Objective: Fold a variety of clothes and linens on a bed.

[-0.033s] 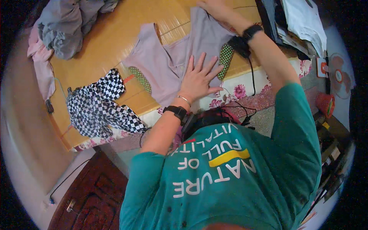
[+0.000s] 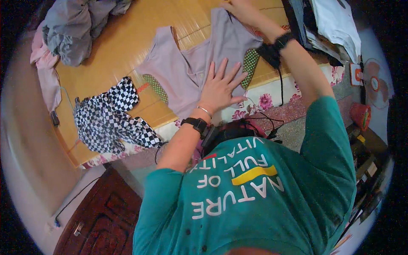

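Note:
A lilac sleeveless top lies spread on the yellow-brown mat, with green dotted fabric showing at both sides. My left hand rests flat on its middle, fingers spread. At the far end of the top's right shoulder strap is my right hand; its fingers look bent but are partly cut off by the upper edge. Whether they grip the strap or lie just beside it is unclear. Left of the top sits a crumpled black-and-white checkered garment.
Grey cloth and pink cloth are heaped at the far left. At the far right lie dark clothes and a white garment. A flowered cloth edges the mat, with black cords nearby. A fan stands at the right.
My right hand has shifted slightly to the right at the strap's end, and the strap's tip sits a little nearer. The left hand stays put.

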Tool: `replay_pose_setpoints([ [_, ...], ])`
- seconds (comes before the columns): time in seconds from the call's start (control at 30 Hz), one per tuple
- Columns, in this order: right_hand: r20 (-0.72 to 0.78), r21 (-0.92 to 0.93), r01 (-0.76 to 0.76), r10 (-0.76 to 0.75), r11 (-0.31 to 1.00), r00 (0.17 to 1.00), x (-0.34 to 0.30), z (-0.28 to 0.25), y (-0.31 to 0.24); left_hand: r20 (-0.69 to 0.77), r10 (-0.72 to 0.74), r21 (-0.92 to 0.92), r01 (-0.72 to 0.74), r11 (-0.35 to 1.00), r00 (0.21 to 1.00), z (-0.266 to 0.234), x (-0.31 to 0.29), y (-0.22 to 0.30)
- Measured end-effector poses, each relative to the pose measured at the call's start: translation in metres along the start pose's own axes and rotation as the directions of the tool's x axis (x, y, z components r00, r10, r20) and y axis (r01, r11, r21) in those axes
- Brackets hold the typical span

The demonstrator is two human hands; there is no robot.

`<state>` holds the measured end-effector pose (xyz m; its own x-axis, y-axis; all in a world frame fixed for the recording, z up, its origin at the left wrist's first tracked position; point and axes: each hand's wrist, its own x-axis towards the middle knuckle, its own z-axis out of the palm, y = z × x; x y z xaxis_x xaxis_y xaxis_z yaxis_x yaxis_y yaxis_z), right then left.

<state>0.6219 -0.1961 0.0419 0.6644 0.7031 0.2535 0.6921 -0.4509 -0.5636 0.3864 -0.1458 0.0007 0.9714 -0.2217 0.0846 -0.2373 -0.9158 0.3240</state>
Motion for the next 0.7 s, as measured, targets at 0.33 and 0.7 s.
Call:
replay_pose_setpoints([
  [0.33, 0.493, 0.410, -0.441, 0.212, 0.798, 0.844, -0.102, -0.044, 0.054, -0.201, -0.142, -0.217, 0.097, 0.971, 0.969, -0.008, 0.057, -0.030],
  [0.7, 0.423, 0.333, -0.270, 0.112, 0.903, 0.899, -0.105, -0.034, 0.073, -0.256, -0.247, 0.029, 0.263, 0.964, 0.934, 0.022, 0.124, -0.081],
])
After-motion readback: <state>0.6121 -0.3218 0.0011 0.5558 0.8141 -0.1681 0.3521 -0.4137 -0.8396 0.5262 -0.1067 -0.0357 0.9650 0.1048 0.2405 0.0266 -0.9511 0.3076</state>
